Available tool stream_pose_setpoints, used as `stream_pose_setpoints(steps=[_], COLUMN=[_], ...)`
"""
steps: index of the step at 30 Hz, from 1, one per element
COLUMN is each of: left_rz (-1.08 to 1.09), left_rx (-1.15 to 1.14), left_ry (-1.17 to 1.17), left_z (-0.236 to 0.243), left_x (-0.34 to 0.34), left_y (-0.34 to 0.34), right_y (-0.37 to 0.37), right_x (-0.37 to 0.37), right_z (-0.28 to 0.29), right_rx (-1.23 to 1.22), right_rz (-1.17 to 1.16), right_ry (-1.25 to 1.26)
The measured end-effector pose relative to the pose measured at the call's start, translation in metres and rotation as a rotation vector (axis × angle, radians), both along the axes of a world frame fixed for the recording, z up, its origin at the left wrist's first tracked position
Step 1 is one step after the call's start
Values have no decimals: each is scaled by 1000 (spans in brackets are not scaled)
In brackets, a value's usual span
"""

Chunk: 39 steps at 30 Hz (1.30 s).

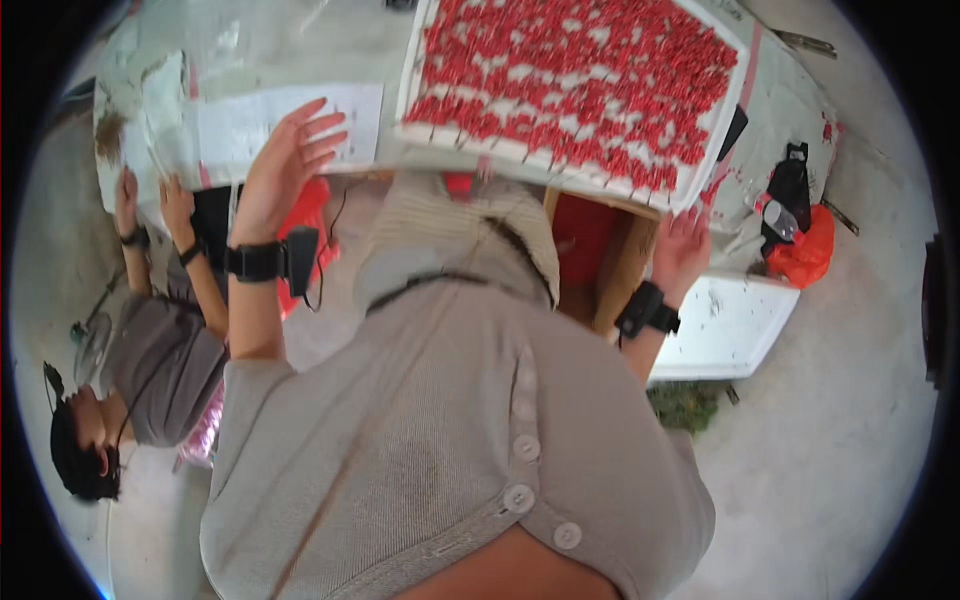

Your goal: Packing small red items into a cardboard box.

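A white tray (404,100) lies on the table in front of me, covered with rows of many small red pieces (580,80); thin dark stems stick out along its near edge. My left hand (285,160) is raised over the table's near edge, left of the tray, with its fingers spread and nothing in it. My right hand (684,248) is at the tray's near right corner, fingers stretched toward the rim. Whether they touch the rim I cannot tell. Each wrist wears a black strapped device.
White paper sheets (350,118) lie on the table (290,50). A person (165,355) works at the left with both hands at the table edge. At the right are a clear bottle (778,218), an orange-red bag (808,248) and a white box (725,325). A wooden frame (628,268) stands below the tray.
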<state>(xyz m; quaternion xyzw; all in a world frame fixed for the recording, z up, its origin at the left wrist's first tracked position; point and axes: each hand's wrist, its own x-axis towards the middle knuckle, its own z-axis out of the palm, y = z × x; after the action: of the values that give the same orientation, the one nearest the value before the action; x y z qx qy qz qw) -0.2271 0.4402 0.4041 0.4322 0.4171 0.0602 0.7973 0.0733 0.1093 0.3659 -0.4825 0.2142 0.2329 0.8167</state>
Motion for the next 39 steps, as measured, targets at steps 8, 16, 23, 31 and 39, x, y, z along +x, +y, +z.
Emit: stream_pose_setpoints(steps=[8, 16, 23, 31, 39], left_rz=[-205, -1001, -1212, -680, -1027], left_rx=[-12, -24, -107, -131, 431], left_ry=[145, 262, 289, 283, 689], left_z=[-29, -61, -31, -46, -58], left_x=[-87, -173, -193, -210, -151], left_y=[26, -20, -92, -162, -107], right_y=[26, 104, 210, 126, -126], right_x=[-58, -107, -157, -173, -131], right_z=[22, 52, 16, -67, -160], right_rx=[-254, -553, 1, -273, -1671], right_rz=[-114, 1033, 2426, 1866, 1303], right_ry=[86, -127, -458, -104, -96])
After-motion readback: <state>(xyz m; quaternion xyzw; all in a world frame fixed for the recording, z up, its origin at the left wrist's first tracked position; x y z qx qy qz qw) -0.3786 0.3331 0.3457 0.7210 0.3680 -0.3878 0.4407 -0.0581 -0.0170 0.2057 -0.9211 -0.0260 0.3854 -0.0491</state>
